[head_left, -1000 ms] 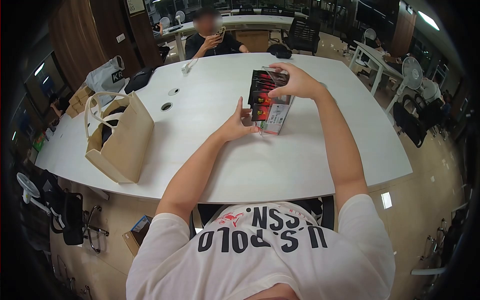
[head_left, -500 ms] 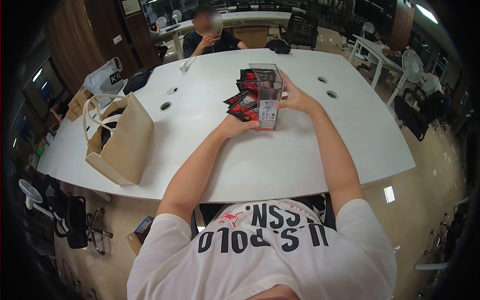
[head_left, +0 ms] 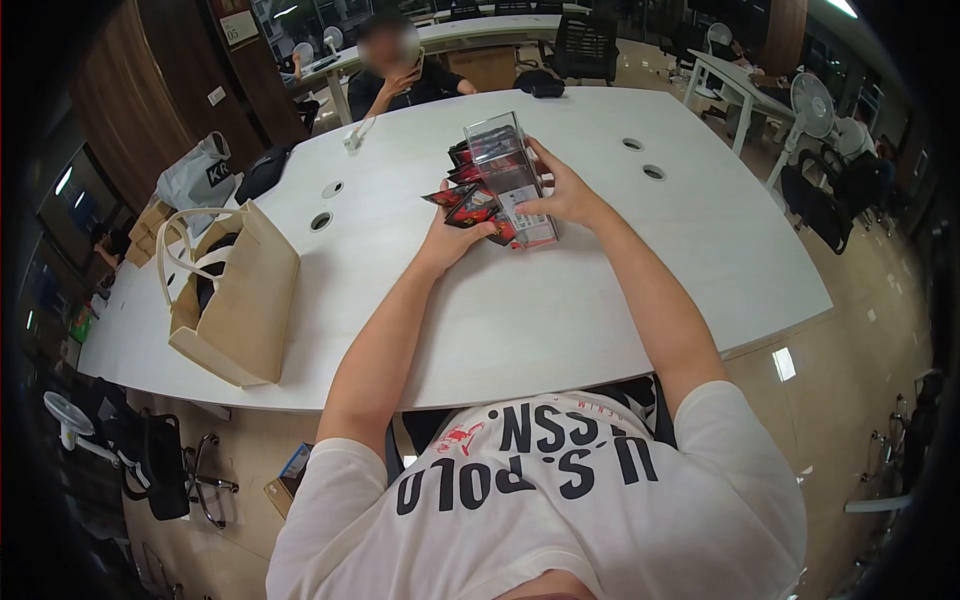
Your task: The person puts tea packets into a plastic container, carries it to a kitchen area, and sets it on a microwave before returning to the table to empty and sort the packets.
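Note:
My right hand (head_left: 562, 190) grips a clear plastic box (head_left: 505, 160) from its right side, thumb on the front near a white printed label (head_left: 524, 205). The box tilts to the left over the white table. My left hand (head_left: 455, 240) is closed around several red-and-black packets (head_left: 472, 208) at the box's left side, its thumb resting across the lower ones. Some packets fan out beyond the fingers. More red packets show behind and beside the box wall; how many sit inside is hard to tell.
A cream tote bag (head_left: 250, 300) stands on the white table (head_left: 640, 270) to the left. Behind it are a grey bag (head_left: 195, 170) and a black pouch (head_left: 265, 172). Across the table sits a person (head_left: 410, 85) near a white plug (head_left: 352, 140). Round cable holes (head_left: 653, 172) dot the tabletop.
The box has tipped further to the left, and its upper end leans more. Both hands appear slightly further left in view, still holding the box and packets.

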{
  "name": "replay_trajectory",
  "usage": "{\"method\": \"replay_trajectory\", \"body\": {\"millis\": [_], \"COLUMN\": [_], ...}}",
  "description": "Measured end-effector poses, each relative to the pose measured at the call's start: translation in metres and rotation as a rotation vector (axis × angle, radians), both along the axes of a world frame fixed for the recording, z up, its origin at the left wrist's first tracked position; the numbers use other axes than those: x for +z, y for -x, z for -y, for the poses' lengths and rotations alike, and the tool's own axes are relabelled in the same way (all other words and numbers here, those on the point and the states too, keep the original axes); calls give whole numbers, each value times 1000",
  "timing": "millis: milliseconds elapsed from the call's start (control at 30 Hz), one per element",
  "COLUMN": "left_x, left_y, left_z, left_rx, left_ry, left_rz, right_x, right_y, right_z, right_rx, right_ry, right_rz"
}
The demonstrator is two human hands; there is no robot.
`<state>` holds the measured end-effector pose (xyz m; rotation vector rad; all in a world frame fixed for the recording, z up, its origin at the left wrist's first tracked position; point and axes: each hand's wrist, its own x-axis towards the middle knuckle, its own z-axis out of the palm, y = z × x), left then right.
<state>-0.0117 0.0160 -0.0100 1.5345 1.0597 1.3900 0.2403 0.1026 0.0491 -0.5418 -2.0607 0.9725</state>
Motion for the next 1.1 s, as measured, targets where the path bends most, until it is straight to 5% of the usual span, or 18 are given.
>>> {"method": "replay_trajectory", "body": {"millis": [1100], "left_x": [31], "left_y": [5], "left_z": [15], "left_rx": [94], "left_ry": [85], "left_rz": [63], "right_x": [5], "right_y": [-11], "right_z": [1], "right_rx": [-21], "right_ry": [27], "right_rz": [87]}}
